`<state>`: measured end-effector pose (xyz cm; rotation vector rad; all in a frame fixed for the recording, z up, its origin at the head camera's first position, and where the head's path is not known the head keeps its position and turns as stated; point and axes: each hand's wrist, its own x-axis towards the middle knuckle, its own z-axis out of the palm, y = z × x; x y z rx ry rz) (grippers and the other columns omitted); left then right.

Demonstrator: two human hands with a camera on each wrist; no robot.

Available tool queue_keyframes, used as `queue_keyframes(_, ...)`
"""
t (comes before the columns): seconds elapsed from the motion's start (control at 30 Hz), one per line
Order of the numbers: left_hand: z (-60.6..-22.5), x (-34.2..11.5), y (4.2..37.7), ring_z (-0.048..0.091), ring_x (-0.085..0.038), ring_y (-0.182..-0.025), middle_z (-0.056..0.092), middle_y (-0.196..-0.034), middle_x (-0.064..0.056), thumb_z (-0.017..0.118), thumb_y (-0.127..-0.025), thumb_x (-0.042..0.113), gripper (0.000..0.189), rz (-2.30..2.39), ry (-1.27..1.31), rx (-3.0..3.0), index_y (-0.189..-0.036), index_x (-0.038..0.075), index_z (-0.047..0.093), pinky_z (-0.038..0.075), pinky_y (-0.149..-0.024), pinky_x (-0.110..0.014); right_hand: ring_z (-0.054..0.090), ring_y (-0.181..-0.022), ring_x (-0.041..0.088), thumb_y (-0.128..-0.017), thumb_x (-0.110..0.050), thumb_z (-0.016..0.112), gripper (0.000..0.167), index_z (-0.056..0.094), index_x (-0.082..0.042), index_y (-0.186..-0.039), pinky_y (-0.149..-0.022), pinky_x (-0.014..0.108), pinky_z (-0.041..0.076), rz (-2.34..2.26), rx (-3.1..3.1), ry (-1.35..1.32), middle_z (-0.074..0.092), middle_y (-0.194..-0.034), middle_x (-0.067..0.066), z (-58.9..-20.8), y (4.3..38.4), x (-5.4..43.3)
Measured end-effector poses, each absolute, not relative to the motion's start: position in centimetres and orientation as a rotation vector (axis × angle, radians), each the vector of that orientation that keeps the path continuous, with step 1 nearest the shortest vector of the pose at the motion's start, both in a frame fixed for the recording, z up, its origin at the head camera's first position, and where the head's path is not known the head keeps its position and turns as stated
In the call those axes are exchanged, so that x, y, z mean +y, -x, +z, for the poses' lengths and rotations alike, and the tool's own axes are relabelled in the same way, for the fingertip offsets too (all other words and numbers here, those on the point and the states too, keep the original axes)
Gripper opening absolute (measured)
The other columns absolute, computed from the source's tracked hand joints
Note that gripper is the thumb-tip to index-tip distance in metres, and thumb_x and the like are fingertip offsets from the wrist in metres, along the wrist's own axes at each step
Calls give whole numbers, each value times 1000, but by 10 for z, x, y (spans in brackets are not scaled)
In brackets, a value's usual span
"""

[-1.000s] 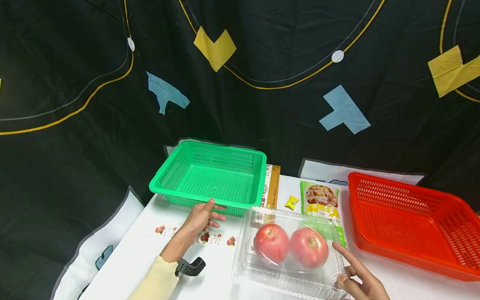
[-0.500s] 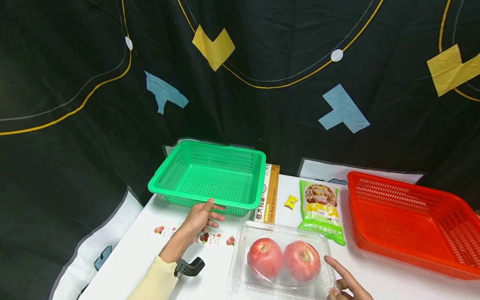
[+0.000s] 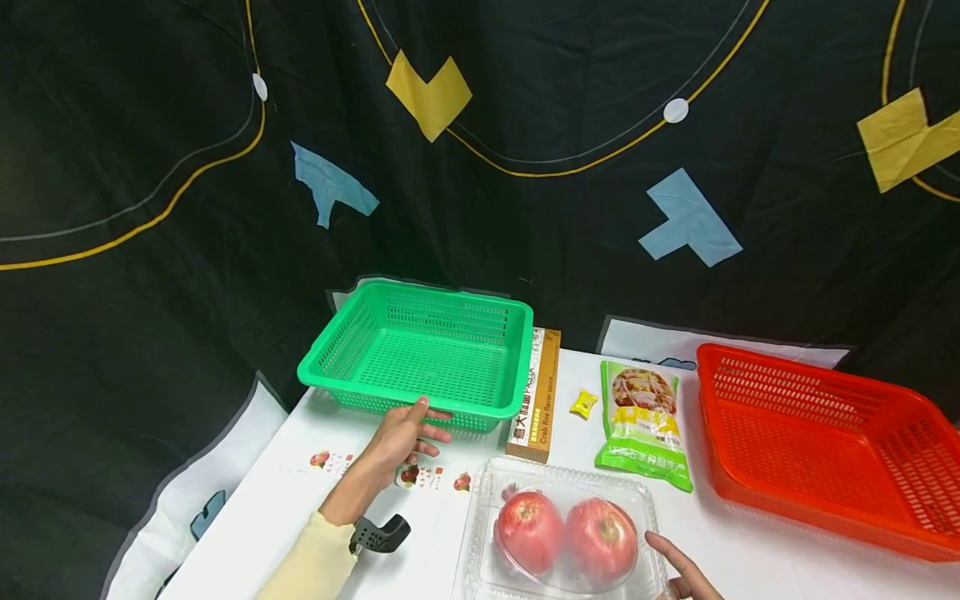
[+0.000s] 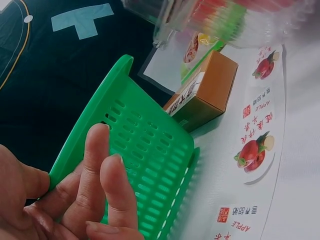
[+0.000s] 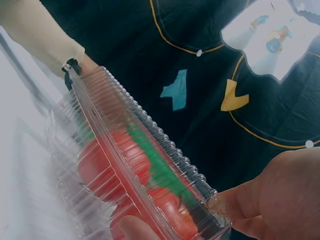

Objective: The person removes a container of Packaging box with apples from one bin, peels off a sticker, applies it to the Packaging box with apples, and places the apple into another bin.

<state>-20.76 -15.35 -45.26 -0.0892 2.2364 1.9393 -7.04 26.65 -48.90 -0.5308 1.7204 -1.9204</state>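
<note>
My left hand [image 3: 405,437] pinches the near rim of a green plastic basket [image 3: 431,367]; in the left wrist view its thumb is at the rim and several fingers lie along the slotted outer wall. My right hand [image 3: 686,575], mostly cut off in the head view, holds the right edge of a clear plastic clamshell box [image 3: 648,508]. Through the lid show two round red fruits, a left one [image 3: 528,529] and a right one [image 3: 602,542]. In the right wrist view the thumb [image 5: 137,229] lies over the box's near face, with other fingers at its corner.
Behind the clamshell lie a brown and white pasta box [image 3: 543,400], a small yellow wrapped packet [image 3: 583,404] and a green food bag [image 3: 645,425]. A red basket [image 3: 795,450] stands at right. Fruit-print labels [image 3: 427,477] mark the white table; a black curtain [image 3: 525,233] hangs behind.
The clamshell and my right hand have moved toward me and slightly left, uncovering the front of the pasta box and the food bag. My left hand and the green basket have stayed put.
</note>
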Motion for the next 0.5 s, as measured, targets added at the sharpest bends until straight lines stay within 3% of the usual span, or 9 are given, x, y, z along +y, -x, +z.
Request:
queue_keyframes(0.13,-453,-155,207,65,-29,-70,72,-90,-9,33,-108,40,52,1931,92,2231,-122,2,66,38,-48,-23,65,-89,12,-96,18,28,88,44,-58,-138,-74,28,53,-2000,1536,700,66,-99,3,-496,73,266)
queue_keyframes(0.3,-454,-156,207,65,-30,-71,72,-90,-9,33,-107,41,53,1925,80,2229,-123,2,65,39,-49,-23,65,-88,11,-92,22,30,92,40,-53,-143,-72,26,54,-2017,1531,816,68,-99,-1,-502,75,264)
queue_keyframes(0.5,-454,-156,208,64,-29,-71,72,-90,-9,33,-107,41,53,1926,71,2226,-123,1,65,38,-48,-23,64,-83,11,-95,16,35,90,40,-64,-135,-69,28,53,-1925,1679,671,62,-89,5,-502,74,265)
